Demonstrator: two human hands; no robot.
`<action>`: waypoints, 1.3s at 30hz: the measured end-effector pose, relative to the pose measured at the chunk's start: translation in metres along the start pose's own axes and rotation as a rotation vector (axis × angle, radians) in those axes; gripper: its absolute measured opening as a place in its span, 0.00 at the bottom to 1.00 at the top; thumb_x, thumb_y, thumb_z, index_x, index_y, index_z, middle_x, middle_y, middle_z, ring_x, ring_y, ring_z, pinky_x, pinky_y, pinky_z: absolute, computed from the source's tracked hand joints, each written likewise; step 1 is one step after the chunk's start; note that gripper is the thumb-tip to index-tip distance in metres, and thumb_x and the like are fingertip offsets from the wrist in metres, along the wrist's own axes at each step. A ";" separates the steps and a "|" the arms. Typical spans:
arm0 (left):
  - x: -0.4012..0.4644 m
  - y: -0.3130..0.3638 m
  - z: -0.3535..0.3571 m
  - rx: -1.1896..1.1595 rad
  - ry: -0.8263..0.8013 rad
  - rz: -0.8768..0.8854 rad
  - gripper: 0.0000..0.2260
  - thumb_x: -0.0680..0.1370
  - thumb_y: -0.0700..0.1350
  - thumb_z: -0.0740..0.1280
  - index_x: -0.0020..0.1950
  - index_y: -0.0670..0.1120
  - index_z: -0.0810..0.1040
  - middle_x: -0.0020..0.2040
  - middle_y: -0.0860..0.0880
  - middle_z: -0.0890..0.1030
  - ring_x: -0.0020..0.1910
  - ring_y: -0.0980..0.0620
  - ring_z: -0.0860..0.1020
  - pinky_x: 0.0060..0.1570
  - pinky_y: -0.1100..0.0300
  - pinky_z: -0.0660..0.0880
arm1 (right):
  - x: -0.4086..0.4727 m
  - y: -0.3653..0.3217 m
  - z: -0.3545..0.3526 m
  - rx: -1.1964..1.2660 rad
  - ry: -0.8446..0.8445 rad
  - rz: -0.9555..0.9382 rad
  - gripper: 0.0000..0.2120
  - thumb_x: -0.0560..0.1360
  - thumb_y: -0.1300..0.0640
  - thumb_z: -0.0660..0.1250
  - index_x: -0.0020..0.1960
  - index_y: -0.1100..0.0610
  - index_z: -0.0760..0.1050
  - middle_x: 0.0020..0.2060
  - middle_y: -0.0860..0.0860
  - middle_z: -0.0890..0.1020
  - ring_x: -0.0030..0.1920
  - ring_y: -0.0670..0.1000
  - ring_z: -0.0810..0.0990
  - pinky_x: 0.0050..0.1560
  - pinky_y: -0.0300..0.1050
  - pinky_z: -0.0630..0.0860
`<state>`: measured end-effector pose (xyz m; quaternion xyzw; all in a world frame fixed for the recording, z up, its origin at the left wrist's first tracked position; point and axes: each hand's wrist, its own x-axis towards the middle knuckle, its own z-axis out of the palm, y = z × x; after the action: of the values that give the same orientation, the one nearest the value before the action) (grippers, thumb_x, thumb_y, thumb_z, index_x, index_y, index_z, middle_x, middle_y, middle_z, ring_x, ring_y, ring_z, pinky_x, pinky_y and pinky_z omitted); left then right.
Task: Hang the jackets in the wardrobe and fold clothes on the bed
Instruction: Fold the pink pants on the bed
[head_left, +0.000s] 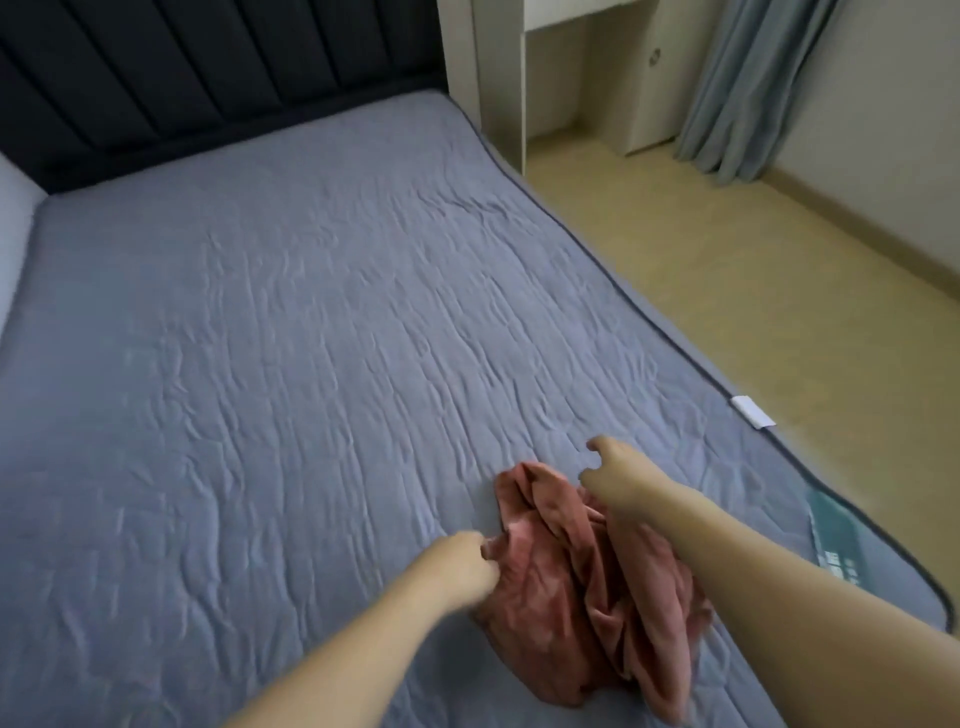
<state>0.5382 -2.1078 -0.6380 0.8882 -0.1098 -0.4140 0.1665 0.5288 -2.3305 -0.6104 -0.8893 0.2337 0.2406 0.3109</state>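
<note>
The pink garment (582, 587) lies crumpled on the bed (260, 364) near its close edge, directly under and between both hands. The left hand (462, 564) pinches a fold at the cloth's left rim, fingers curled tight on it. The right hand (615, 470), just past the heap's far end, is loosely curled with thumb and forefinger apart, seemingly holding nothing. To spread it well, the right fingers should probably catch the opposite edge, then both draw apart and lay it flat on the bare cover beyond. The bundle's long axis runs from near-right toward far-left; its collar or hem cannot be told.
</note>
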 end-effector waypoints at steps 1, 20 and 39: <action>0.019 -0.012 0.027 -0.049 -0.046 -0.030 0.10 0.76 0.49 0.62 0.46 0.43 0.77 0.52 0.40 0.82 0.54 0.43 0.80 0.42 0.60 0.71 | 0.024 0.008 0.018 0.000 -0.012 -0.006 0.27 0.77 0.56 0.61 0.74 0.60 0.60 0.73 0.58 0.66 0.71 0.56 0.66 0.66 0.43 0.64; 0.052 -0.069 0.079 -0.432 -0.084 0.043 0.13 0.77 0.50 0.64 0.57 0.48 0.81 0.54 0.52 0.84 0.55 0.53 0.81 0.58 0.57 0.76 | 0.105 -0.022 0.093 0.155 0.013 -0.157 0.11 0.69 0.68 0.59 0.31 0.57 0.65 0.27 0.50 0.71 0.35 0.53 0.72 0.35 0.42 0.64; -0.513 -0.082 -0.399 0.454 1.250 -0.326 0.19 0.78 0.52 0.60 0.68 0.50 0.61 0.50 0.43 0.81 0.45 0.39 0.80 0.40 0.53 0.70 | -0.379 -0.448 -0.224 0.018 0.130 -0.967 0.12 0.70 0.40 0.71 0.41 0.48 0.79 0.35 0.44 0.81 0.38 0.44 0.80 0.39 0.40 0.75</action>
<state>0.5261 -1.7793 -0.0712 0.9784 0.0581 0.1902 -0.0564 0.5520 -2.0662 -0.0411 -0.9064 -0.1852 0.0104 0.3796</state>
